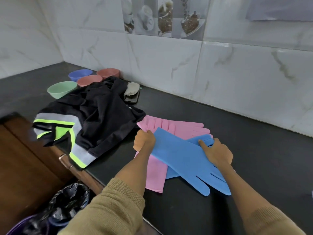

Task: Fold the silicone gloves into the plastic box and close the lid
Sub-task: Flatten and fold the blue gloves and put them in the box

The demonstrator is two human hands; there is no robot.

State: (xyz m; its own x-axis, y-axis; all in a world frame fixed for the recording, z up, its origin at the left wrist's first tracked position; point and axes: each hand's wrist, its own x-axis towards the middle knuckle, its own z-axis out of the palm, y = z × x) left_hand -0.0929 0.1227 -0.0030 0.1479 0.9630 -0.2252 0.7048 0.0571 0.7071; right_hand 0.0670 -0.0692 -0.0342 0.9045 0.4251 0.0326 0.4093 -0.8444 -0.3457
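Several silicone gloves lie stacked on the black counter (254,167). A blue glove (179,158) lies on top, its fingers pointing toward me at the lower right. My left hand (144,139) pinches its cuff edge. My right hand (215,152) presses flat on the glove's middle, over a second blue glove (201,139) beneath. A pink glove (176,127) lies behind with its fingers pointing right, and another pink glove (156,173) sticks out below. No plastic box is in view.
A black garment with neon-yellow and grey stripes (88,116) lies crumpled to the left, touching the pink glove. Behind it stand green (61,89), blue (79,74) and two pink bowls (89,80). A phone (132,97) is near the wall. A bin with a black bag (64,207) stands below the counter edge.
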